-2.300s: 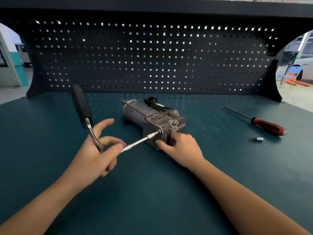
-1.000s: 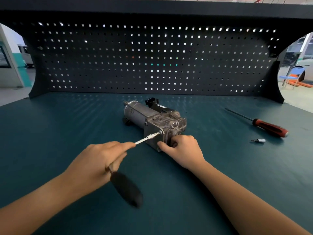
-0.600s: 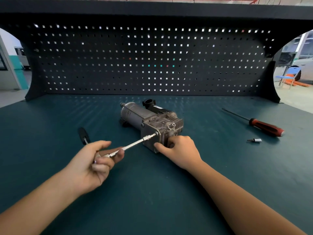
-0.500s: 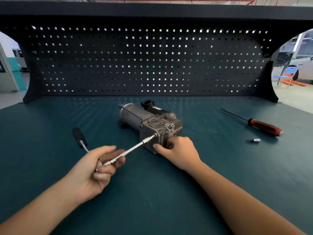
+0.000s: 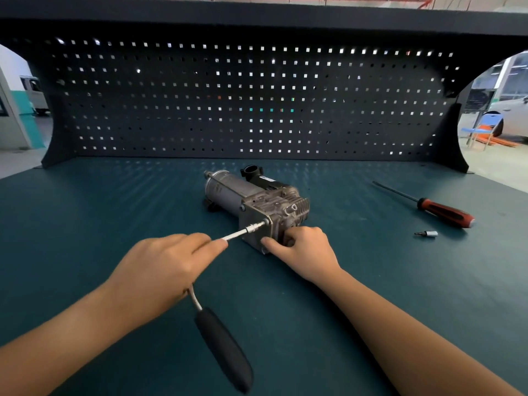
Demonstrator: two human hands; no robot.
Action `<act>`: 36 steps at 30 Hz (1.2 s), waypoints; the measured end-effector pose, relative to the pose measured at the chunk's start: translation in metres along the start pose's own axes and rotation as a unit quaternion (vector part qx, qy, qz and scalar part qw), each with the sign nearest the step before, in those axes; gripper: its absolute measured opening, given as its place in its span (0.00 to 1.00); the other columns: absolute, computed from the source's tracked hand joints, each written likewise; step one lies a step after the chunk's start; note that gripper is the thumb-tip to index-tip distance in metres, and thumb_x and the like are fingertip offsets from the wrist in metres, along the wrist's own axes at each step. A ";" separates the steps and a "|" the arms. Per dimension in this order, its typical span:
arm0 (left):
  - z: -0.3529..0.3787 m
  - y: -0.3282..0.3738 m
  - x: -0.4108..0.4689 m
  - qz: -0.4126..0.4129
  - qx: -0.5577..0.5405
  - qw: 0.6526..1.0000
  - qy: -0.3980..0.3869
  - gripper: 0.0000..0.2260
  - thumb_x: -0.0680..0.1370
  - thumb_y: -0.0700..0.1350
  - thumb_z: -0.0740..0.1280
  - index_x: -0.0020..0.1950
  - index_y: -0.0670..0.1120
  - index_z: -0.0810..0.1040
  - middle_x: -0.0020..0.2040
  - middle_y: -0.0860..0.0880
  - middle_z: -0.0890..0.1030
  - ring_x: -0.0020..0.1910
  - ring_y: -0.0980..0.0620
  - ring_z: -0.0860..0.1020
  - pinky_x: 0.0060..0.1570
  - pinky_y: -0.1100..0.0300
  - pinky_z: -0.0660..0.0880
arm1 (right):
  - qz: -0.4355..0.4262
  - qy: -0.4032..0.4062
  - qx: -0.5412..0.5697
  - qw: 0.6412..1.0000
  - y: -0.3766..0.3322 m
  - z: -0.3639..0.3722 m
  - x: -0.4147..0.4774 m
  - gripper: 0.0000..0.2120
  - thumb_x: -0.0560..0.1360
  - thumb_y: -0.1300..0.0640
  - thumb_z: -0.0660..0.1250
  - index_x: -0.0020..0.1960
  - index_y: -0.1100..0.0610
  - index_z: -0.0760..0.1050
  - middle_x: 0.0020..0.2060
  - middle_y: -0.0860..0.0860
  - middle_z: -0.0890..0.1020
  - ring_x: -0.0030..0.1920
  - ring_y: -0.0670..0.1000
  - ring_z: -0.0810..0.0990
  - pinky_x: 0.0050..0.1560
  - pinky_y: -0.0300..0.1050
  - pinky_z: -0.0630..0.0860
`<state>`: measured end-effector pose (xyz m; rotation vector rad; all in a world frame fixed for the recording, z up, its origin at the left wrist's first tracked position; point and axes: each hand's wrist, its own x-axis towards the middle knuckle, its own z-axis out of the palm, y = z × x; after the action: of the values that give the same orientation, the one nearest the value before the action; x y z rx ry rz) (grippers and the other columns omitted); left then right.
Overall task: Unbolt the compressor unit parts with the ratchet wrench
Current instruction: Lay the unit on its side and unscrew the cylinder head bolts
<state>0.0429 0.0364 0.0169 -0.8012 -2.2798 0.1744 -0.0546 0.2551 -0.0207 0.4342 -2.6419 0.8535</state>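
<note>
A grey metal compressor unit (image 5: 251, 197) lies on the green bench top (image 5: 85, 224), its bolted end plate facing me. My left hand (image 5: 163, 270) grips the head of the ratchet wrench (image 5: 220, 344), whose black handle points down toward me. The wrench's silver extension bar (image 5: 243, 232) runs from my fingers to a bolt on the end plate. My right hand (image 5: 300, 250) holds the lower right corner of the compressor, thumb pressed on the plate.
A red-and-black screwdriver (image 5: 440, 208) and a small loose bit socket (image 5: 427, 233) lie on the bench to the right. A dark pegboard (image 5: 257, 104) walls the back, under an overhead shelf.
The ratchet handle has swung from pointing up and left of my left hand down to pointing toward me. My right hand and the compressor have stayed in place.
</note>
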 end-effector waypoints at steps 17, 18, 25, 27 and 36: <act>0.001 0.028 0.020 -0.501 -0.587 0.635 -0.032 0.11 0.77 0.34 0.61 0.47 0.47 0.80 0.35 0.47 0.84 0.19 0.56 0.65 0.18 0.67 0.62 | 0.154 -0.113 0.197 0.962 -0.035 -0.026 -0.012 0.24 0.77 0.43 0.60 0.33 0.61 0.75 0.26 0.52 0.79 0.24 0.49 0.76 0.24 0.36 0.71; 0.001 0.029 0.019 -0.450 -0.527 0.720 -0.035 0.12 0.77 0.35 0.62 0.47 0.50 0.80 0.36 0.51 0.83 0.20 0.56 0.68 0.20 0.65 0.66 | 0.172 -0.123 0.290 0.933 -0.043 -0.023 -0.016 0.24 0.78 0.44 0.59 0.34 0.61 0.76 0.25 0.52 0.79 0.20 0.47 0.74 0.22 0.33 0.68; 0.008 0.033 0.005 -0.065 -0.081 0.993 -0.060 0.22 0.61 0.35 0.76 0.55 0.42 0.80 0.37 0.46 0.81 0.24 0.46 0.77 0.18 0.58 0.73 | 0.239 -0.072 0.482 0.840 -0.064 -0.007 -0.020 0.16 0.76 0.52 0.65 0.33 0.59 0.75 0.21 0.47 0.79 0.17 0.43 0.69 0.20 0.32 0.63; 0.005 0.039 0.008 -0.137 -0.174 0.975 -0.036 0.16 0.73 0.39 0.68 0.60 0.48 0.77 0.40 0.49 0.82 0.32 0.47 0.80 0.29 0.55 0.77 | 0.243 -0.064 0.498 0.830 -0.064 -0.006 -0.020 0.16 0.76 0.53 0.65 0.32 0.59 0.74 0.21 0.47 0.78 0.17 0.43 0.69 0.20 0.31 0.63; -0.003 0.036 0.028 -0.572 -0.764 0.298 0.024 0.10 0.79 0.44 0.58 0.54 0.41 0.76 0.42 0.38 0.83 0.16 0.59 0.63 0.14 0.72 0.60 | 0.267 -0.116 0.590 0.753 -0.062 -0.007 -0.019 0.11 0.78 0.54 0.62 0.41 0.60 0.75 0.24 0.48 0.80 0.19 0.42 0.70 0.21 0.31 0.64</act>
<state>0.0466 0.0818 0.0232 0.4639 -1.5882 -2.8380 -0.0123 0.2154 0.0083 -0.0009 -2.0291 2.7897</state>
